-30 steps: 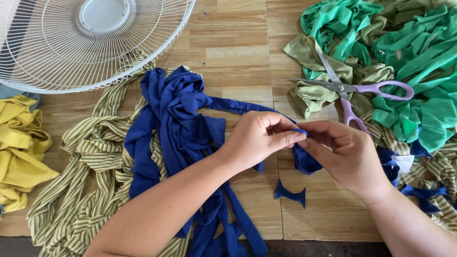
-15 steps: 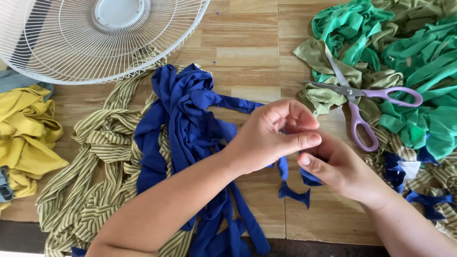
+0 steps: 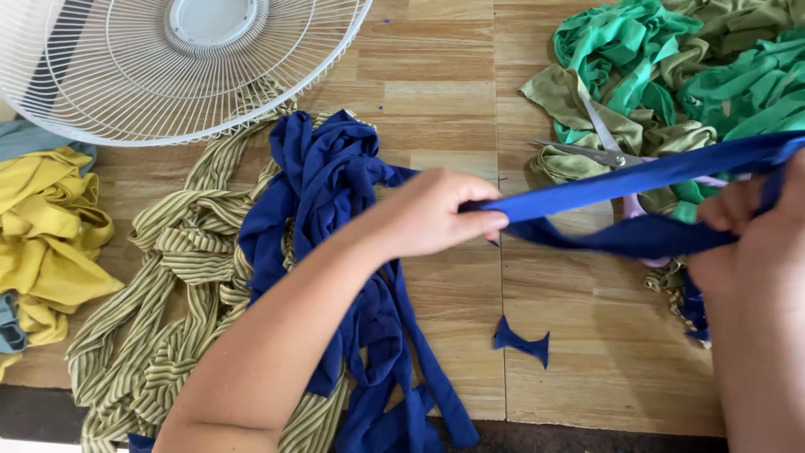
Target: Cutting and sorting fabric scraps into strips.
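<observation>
Blue strip (image 3: pixel 604 186) runs taut above the worktop (image 3: pixel 436 84) between both hands: the left hand (image 3: pixel 432 211) pinches one end in a closed grip at centre, while the right hand (image 3: pixel 755 226), at the right edge, has its fingers curled shut around the other, doubled part. Nearer lie a small blue scrap (image 3: pixel 521 341) and the blue pile (image 3: pixel 335 210) on striped cloth (image 3: pixel 168 277); farther off sit scissors (image 3: pixel 599 147) on green cloth (image 3: pixel 671 67), yellow cloth (image 3: pixel 46 218) and a white fan guard (image 3: pixel 168 67)

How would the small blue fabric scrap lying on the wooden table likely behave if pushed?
The small blue scrap looks thin and crumpled, so it would probably slide or fold, not roll. It seems very light. The blue strip of similar cloth sags between the hands, suggesting floppiness.
</observation>
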